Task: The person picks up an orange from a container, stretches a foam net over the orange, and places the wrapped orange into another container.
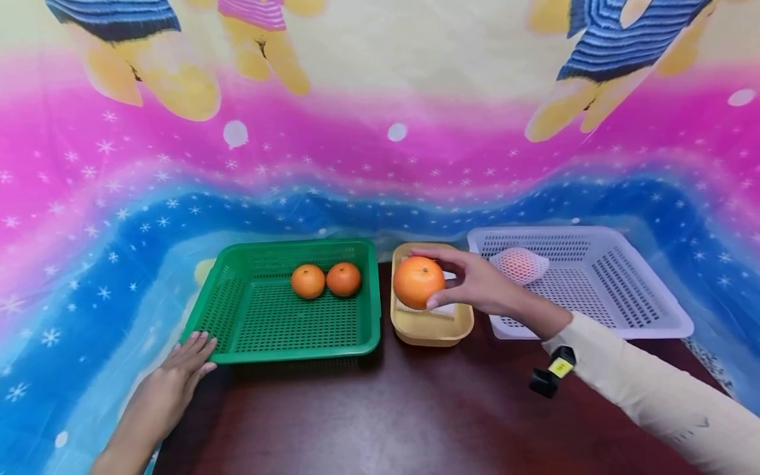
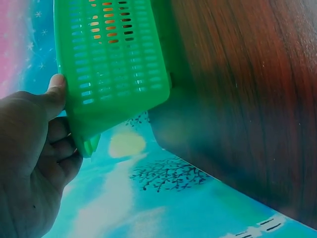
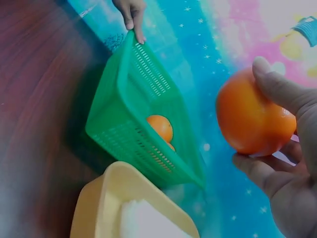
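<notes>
My right hand (image 1: 475, 280) grips an orange (image 1: 419, 282) between thumb and fingers, holding it up over the small yellow basket (image 1: 431, 333). In the right wrist view the thumb lies on one side of the orange (image 3: 252, 114) and the fingers on the other. At the near left corner of the green basket (image 1: 291, 355), my left hand (image 1: 172, 382) holds the rim. The left wrist view shows its thumb and curled fingers about that corner. Two more oranges, a left one (image 1: 307, 282) and a right one (image 1: 344, 280), sit side by side inside the green basket.
A lavender basket (image 1: 647, 330) stands at the right, with a round fruit in a foam net (image 1: 522, 265) at its left end. Something white (image 3: 148, 220) lies in the yellow basket. The dark wooden table (image 1: 380, 422) backs onto a patterned cloth (image 1: 356, 152).
</notes>
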The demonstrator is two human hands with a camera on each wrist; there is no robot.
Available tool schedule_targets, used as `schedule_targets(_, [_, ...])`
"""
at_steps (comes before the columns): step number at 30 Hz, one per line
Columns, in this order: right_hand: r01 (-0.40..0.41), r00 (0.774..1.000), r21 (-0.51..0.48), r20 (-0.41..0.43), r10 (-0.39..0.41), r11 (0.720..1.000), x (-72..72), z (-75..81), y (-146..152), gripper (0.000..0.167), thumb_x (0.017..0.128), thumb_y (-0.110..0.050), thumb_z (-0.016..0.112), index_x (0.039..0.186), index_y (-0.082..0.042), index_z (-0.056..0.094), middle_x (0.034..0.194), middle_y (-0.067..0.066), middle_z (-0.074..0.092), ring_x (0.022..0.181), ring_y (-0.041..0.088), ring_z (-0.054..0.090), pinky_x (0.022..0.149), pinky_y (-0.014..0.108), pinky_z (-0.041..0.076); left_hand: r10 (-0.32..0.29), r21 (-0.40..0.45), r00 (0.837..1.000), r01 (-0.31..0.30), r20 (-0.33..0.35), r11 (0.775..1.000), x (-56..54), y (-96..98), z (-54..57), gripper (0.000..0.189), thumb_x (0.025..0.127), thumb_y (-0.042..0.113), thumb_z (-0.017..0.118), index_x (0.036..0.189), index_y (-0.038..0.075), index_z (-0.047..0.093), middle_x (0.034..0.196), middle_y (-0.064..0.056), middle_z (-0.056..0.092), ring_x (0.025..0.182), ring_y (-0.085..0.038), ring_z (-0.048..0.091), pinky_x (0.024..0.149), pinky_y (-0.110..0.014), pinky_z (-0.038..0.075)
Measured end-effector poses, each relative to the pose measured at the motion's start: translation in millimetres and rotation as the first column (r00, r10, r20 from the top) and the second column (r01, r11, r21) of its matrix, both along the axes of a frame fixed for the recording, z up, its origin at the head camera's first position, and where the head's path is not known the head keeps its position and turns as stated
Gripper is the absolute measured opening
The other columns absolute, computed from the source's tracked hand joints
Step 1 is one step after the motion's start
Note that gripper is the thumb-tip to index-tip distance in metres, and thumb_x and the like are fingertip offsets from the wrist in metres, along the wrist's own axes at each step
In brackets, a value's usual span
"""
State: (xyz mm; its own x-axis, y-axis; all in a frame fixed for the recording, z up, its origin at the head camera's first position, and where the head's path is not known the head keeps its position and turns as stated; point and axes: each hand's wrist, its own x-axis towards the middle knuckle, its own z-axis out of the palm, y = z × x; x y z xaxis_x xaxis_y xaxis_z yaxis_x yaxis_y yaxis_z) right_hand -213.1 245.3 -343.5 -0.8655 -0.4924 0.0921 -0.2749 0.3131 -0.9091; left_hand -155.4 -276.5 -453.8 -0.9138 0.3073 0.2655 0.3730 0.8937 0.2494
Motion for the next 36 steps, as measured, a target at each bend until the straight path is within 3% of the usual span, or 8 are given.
schedule_targets(6, [0.088, 0.996, 0.086, -0.029, -0.086, 0.992, 27.7, -7.9, 25.3, 0.081, 0.079, -0.017, 0.089, 0.151, -0.017, 0.052, 0.149, 0.009, 0.056, 0.127, 0.032, 0.06, 0.095, 0.029, 0.059, 0.044, 0.013, 0.993, -0.046, 0.107, 0.999, -0.1, 2.9, 3.3, 0.058, 0.105, 0.041, 0.055, 0.146, 0.0, 0.054, 0.153, -0.029, 0.045, 0.142, -0.049, 0.042, 0.126, -0.055, 0.021])
schedule_targets(10, [0.163, 0.984, 0.176, -0.104, -0.147, 0.971, 49.3, -26.1, 35.7, 0.076, 0.079, -0.027, 0.09, 0.146, -0.022, 0.056, 0.143, 0.005, 0.058, 0.121, 0.029, 0.062, 0.091, 0.03, 0.061, 0.079, 0.006, 0.976, -0.082, 0.205, 0.997, -1.1, 6.3, 6.8, 0.065, 0.106, 0.049, 0.05, 0.149, 0.001, 0.05, 0.157, -0.029, 0.04, 0.146, -0.049, 0.036, 0.123, -0.062, 0.023])
schedule_targets(13, [0.199, 0.962, 0.268, -0.236, -0.136, 0.943, 65.9, -47.6, 39.0, 0.073, 0.078, -0.038, 0.09, 0.142, -0.024, 0.058, 0.138, -0.001, 0.059, 0.118, 0.02, 0.062, 0.091, 0.036, 0.059, 0.1, -0.011, 0.966, -0.101, 0.236, 0.995, -1.0, 8.3, 8.0, 0.067, 0.105, 0.05, 0.05, 0.15, 0.001, 0.049, 0.158, -0.028, 0.039, 0.148, -0.048, 0.035, 0.119, -0.065, 0.027])
schedule_targets(17, [0.226, 0.927, 0.37, -0.365, -0.083, 0.901, 85.3, -77.4, 38.9, 0.072, 0.076, -0.051, 0.087, 0.138, -0.028, 0.059, 0.128, -0.013, 0.059, 0.109, 0.005, 0.059, 0.09, 0.035, 0.056, 0.105, -0.019, 0.976, -0.104, 0.192, 0.994, -0.2, 10.0, 6.3, 0.065, 0.104, 0.049, 0.052, 0.149, 0.002, 0.051, 0.156, -0.029, 0.042, 0.146, -0.047, 0.037, 0.118, -0.064, 0.029])
schedule_targets(21, [0.204, 0.933, 0.398, -0.355, -0.055, 0.894, 96.9, -106.2, 37.7, 0.074, 0.076, -0.055, 0.086, 0.139, -0.027, 0.059, 0.13, -0.015, 0.058, 0.111, 0.003, 0.059, 0.091, 0.031, 0.056, 0.104, -0.01, 0.986, -0.104, 0.13, 0.995, 0.8, 10.5, 2.1, 0.064, 0.104, 0.048, 0.053, 0.148, 0.002, 0.052, 0.154, -0.028, 0.046, 0.145, -0.045, 0.04, 0.121, -0.06, 0.026])
schedule_targets(26, [0.16, 0.946, 0.38, -0.321, -0.032, 0.911, 103.6, -137.8, 36.8, 0.075, 0.078, -0.054, 0.084, 0.14, -0.021, 0.058, 0.132, -0.012, 0.059, 0.115, 0.006, 0.06, 0.094, 0.028, 0.056, 0.11, 0.02, 0.989, -0.113, 0.096, 0.993, 3.1, 11.2, -2.8, 0.059, 0.104, 0.042, 0.056, 0.148, 0.003, 0.052, 0.152, -0.029, 0.047, 0.146, -0.045, 0.039, 0.125, -0.057, 0.022])
schedule_targets(30, [0.153, 0.954, 0.369, -0.296, -0.04, 0.917, 107.2, -151.3, 37.2, 0.074, 0.079, -0.054, 0.083, 0.14, -0.02, 0.058, 0.133, -0.012, 0.059, 0.116, 0.006, 0.06, 0.096, 0.026, 0.054, 0.112, 0.037, 0.99, -0.115, 0.084, 0.993, 3.0, 12.6, -4.5, 0.058, 0.105, 0.04, 0.057, 0.148, 0.002, 0.052, 0.152, -0.028, 0.047, 0.148, -0.044, 0.037, 0.127, -0.054, 0.018])
schedule_targets(36, [0.128, 0.959, 0.354, -0.284, -0.023, 0.926, 108.5, -155.5, 37.0, 0.073, 0.081, -0.05, 0.083, 0.14, -0.016, 0.057, 0.135, -0.01, 0.058, 0.119, 0.007, 0.058, 0.1, 0.024, 0.051, 0.107, 0.037, 0.993, -0.109, 0.052, 0.993, 3.1, 14.2, -4.2, 0.058, 0.105, 0.04, 0.057, 0.148, 0.001, 0.053, 0.15, -0.029, 0.049, 0.148, -0.044, 0.038, 0.129, -0.052, 0.017])
